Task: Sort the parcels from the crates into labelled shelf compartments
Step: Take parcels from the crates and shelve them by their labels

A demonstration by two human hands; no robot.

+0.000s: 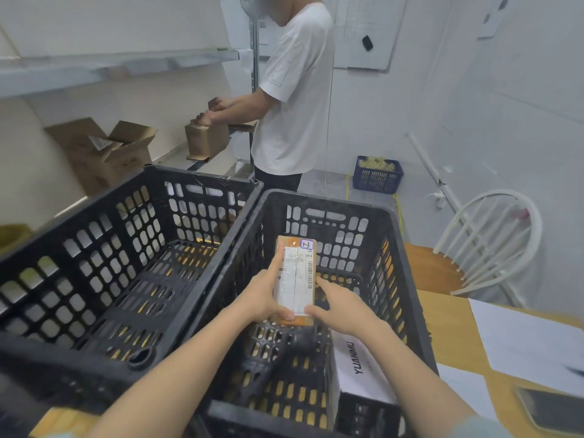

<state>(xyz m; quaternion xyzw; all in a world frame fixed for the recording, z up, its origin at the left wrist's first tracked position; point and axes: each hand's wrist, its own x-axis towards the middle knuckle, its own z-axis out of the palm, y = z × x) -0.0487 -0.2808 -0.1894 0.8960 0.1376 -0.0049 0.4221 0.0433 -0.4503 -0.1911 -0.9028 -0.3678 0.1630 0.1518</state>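
Holding a small brown parcel [295, 278] upright over the black crate on the right [316, 197], both hands meet just below the middle of the frame. The left hand [262, 298] grips the parcel's left edge, thumb laid across its lower front and a finger running up the side. The right hand [339, 306] pinches the lower right corner with its thumb, its forefinger touching the right edge. A white shipping label covers most of the parcel's face, and a small sticker with a handwritten mark sits at its top right corner.

In the near right corner of that crate stands a white box printed YUANMU [360, 365] — leaning against the crate wall. The second black crate [94, 216] sits touching the first, to its left. Both rest on a wooden table [442, 317], which also carries a sheet of paper [521, 343] and a phone [550, 409] at lower right.

At top centre another person in a white T-shirt [297, 90] stands at a shelf [94, 64], both hands on a cardboard box [205, 142]. An open carton [104, 150] lies further left on the lower shelf. A blue crate [377, 175] sits on the floor behind — and a white chair [493, 241] stands at right.
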